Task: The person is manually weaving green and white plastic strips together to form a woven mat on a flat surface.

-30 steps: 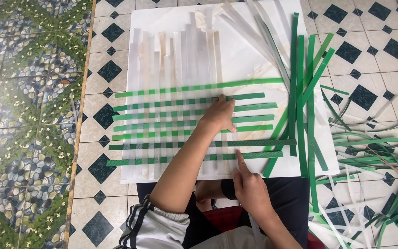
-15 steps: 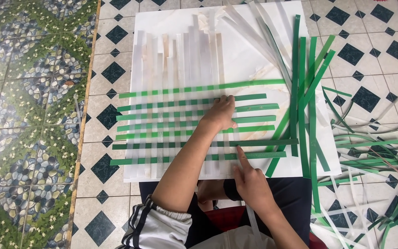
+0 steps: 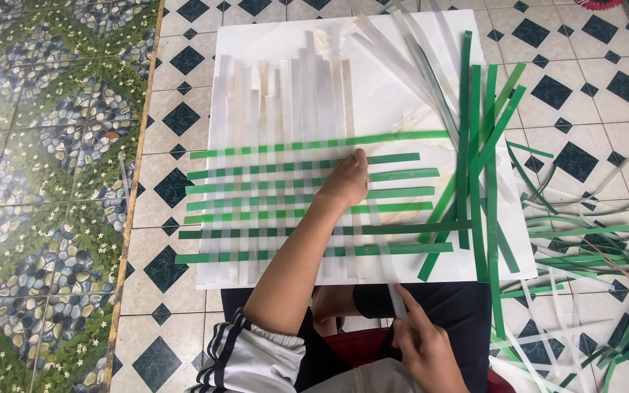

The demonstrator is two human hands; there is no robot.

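A mat of white upright strips and green cross strips [image 3: 285, 196] lies on a white board [image 3: 402, 94]. My left hand [image 3: 347, 182] presses down on the weave near its right edge, fingertips at the top green rows, holding nothing. My right hand [image 3: 424, 346] is low, near my lap, pinching the bottom end of a white strip [image 3: 396, 295]. That strip runs up from my fingers under the lowest green rows at the right side of the weave.
Loose green strips [image 3: 475, 160] lie in a fan on the board's right side, with loose white strips [image 3: 409, 58] above them. More green and white strips [image 3: 591, 247] are scattered on the checkered tile floor at the right. A pebble-patterned floor band [image 3: 45, 182] runs along the left.
My right hand has drawn back toward my body, away from the lowest green row, still pinching the white strip. My left hand stays on the weave.
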